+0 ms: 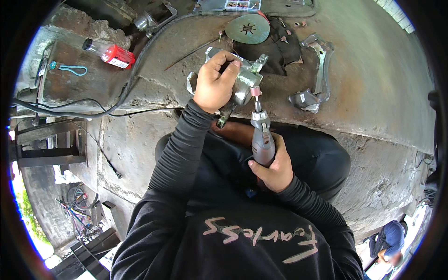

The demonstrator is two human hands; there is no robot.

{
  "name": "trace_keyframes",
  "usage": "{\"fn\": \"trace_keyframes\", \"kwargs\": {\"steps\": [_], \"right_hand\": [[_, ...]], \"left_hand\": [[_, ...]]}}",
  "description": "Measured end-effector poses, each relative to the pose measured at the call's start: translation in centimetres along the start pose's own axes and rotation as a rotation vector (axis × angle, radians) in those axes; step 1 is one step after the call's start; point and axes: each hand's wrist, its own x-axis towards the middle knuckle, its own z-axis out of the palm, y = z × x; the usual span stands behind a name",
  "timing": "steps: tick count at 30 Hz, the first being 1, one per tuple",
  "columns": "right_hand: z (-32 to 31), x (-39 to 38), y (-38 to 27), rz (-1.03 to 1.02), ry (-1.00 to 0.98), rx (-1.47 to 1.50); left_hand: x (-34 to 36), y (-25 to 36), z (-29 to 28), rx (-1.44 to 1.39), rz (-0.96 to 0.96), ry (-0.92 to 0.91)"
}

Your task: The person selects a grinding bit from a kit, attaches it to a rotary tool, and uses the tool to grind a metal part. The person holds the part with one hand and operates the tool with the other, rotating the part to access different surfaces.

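Note:
My left hand [216, 81] grips a silvery cast metal part [246, 84] with lobed ends at the edge of the worn work surface. Some of its shape is hidden under my fingers. My right hand [275, 165] is wrapped round a grey rotary tool [261, 133], held upright in the picture over my lap. The tool's pinkish drum bit [255, 91] is at the lower right of the metal part, close to it or touching; I cannot tell which.
Another metal bracket [319, 70] lies right, a green disc [247, 29] on dark cloth, a parts box [242, 4] behind. A red-capped bottle [119, 56], cyan loop [72, 69] and hoses [121, 98] lie left. A bicycle [79, 198] stands lower left; another person [389, 238] is lower right.

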Motion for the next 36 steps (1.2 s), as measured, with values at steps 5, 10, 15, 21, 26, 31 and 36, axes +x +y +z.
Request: {"fn": "trace_keyframes", "kwargs": {"steps": [5, 10, 15, 21, 26, 31, 36], "right_hand": [[-0.2, 0.1, -0.4, -0.001, -0.039, -0.075], [-0.7, 0.0, -0.6, 0.043, -0.017, -0.069], [-0.6, -0.4, -0.5, 0.047, -0.111, -0.162], [-0.4, -0.2, 0.1, 0.021, -0.017, -0.132], [-0.1, -0.4, 0.3, 0.052, -0.056, -0.174], [0.0, -0.5, 0.5, 0.006, -0.054, -0.174], [0.0, -0.5, 0.5, 0.006, -0.016, -0.134]], "left_hand": [[0.4, 0.4, -0.8, -0.107, 0.022, -0.182], [0.9, 0.6, -1.2, -0.171, -0.065, -0.314], [0.9, 0.7, -1.3, -0.226, -0.089, -0.329], [1.0, 0.8, -1.2, -0.229, -0.067, -0.326], [1.0, 0.9, -1.2, -0.212, -0.066, -0.321], [1.0, 0.8, -1.2, -0.244, -0.084, -0.330], [1.0, 0.6, -1.1, -0.260, -0.089, -0.320]]}}
